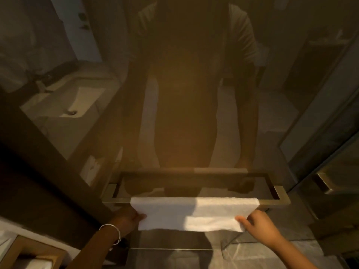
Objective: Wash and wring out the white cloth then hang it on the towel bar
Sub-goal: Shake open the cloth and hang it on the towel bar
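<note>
- The white cloth [194,212] is terry-like fabric, matt, with a fine nubby pile.
- The towel bar [275,200] is square-section metal with a brushed, dull bronze finish.
- The wall panel [184,113] behind the bar is dark, glossy glass that mirrors the room.
- The bracelet [113,231] on the left wrist is thin, shiny silver metal.
- The floor [252,255] is grey veined stone tile, smooth.
- The box [29,251] at lower left has a matt wooden frame.

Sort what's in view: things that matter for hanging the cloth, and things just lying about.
For the job: white cloth, towel bar, left hand, right hand.

Lying about: bracelet, wooden box, sink reflected in the glass.
</note>
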Demonstrator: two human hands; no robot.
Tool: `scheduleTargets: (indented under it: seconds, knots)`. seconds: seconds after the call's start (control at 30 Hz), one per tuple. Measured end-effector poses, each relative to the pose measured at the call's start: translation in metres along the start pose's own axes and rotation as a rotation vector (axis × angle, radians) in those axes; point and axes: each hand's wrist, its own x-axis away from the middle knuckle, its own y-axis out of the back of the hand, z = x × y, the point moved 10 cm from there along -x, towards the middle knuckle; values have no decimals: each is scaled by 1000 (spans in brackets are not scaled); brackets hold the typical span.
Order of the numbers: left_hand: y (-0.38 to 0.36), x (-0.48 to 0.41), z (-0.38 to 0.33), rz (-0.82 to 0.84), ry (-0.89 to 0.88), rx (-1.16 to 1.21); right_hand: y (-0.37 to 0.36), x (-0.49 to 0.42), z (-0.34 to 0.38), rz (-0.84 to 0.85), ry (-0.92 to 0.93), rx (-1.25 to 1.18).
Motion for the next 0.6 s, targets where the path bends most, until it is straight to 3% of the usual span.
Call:
scheduleTargets:
  seconds: [0.23,0.37,0.43,0.6]
  knots:
    - [-22,-2,8,121,61,9,-7,9,-3,80,-92,-2]
    - [-23,9,21,203,56,-145,-7,17,-8,118,-140,-53]
    - [-22,11,25,207,31,-221,-9,21,-7,151,-164,-13]
    - [-9,23,20,129,-55,-109,-5,26,0,184,-195,56]
